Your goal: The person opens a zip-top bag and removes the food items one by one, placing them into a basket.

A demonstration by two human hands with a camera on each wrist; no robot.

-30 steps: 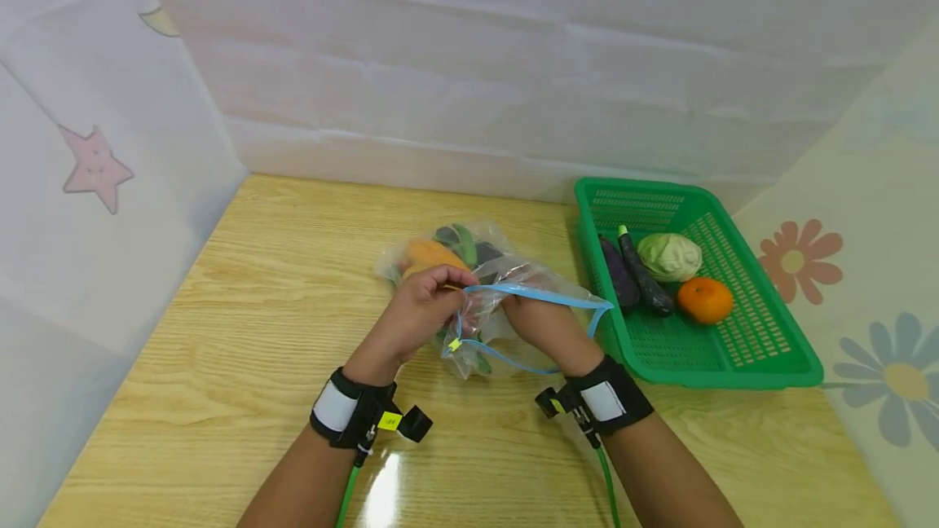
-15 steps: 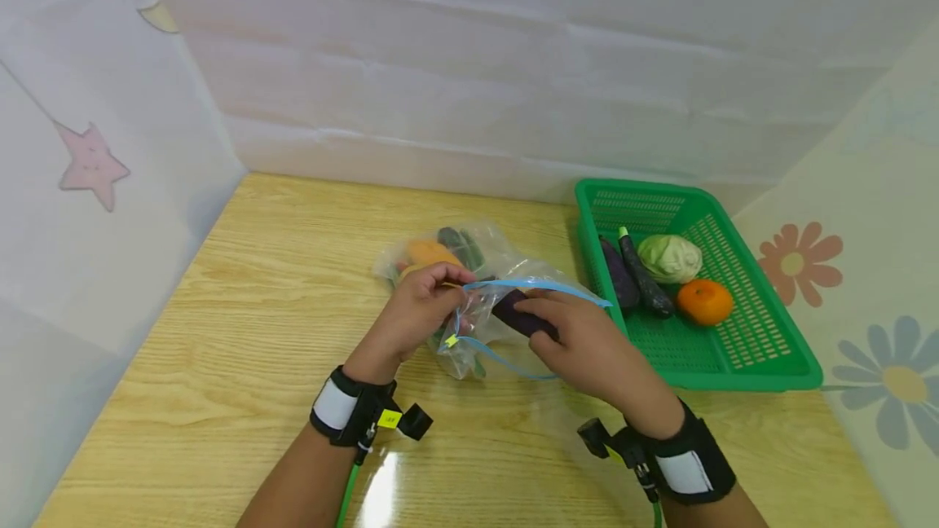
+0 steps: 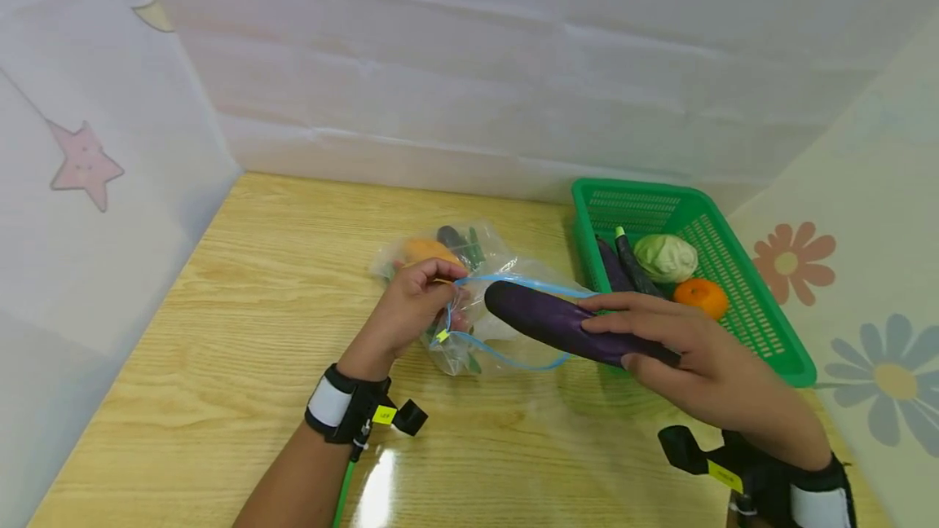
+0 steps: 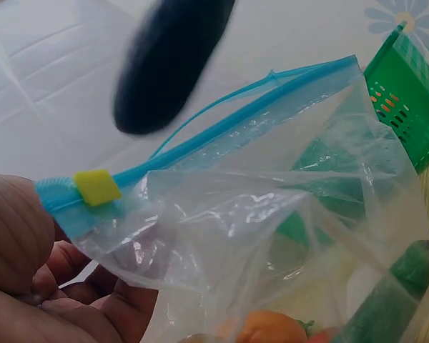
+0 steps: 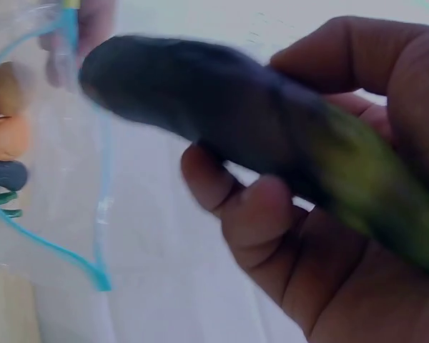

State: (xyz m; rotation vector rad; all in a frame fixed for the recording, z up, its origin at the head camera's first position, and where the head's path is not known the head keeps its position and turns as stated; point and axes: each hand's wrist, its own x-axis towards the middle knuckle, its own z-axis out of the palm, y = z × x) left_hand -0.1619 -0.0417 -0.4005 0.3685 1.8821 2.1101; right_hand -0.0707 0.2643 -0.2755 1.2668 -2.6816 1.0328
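My right hand (image 3: 722,369) grips a long purple eggplant (image 3: 553,324) between thumb and fingers, its rounded end toward the bag's mouth. In the right wrist view the eggplant's other end looks greenish. My left hand (image 3: 411,304) pinches the edge of a clear zipper bag (image 4: 222,236) at its mouth, beside the yellow slider (image 4: 98,187). The bag lies on the table with its blue-rimmed mouth held apart. Inside show an orange item (image 4: 268,326), a green cucumber-like piece (image 4: 393,300), and a dark rounded vegetable (image 5: 6,175).
A green plastic basket (image 3: 778,324) stands at the right, holding a pale cabbage (image 3: 665,257), an orange fruit (image 3: 702,297) and two dark long vegetables (image 3: 637,266). The wooden table (image 3: 242,308) meets a white sheet at the back and printed sheets at both sides.
My right hand has come out of the bag with the eggplant and moved right, toward the basket's front. The left hand keeps its pinch on the bag's edge.
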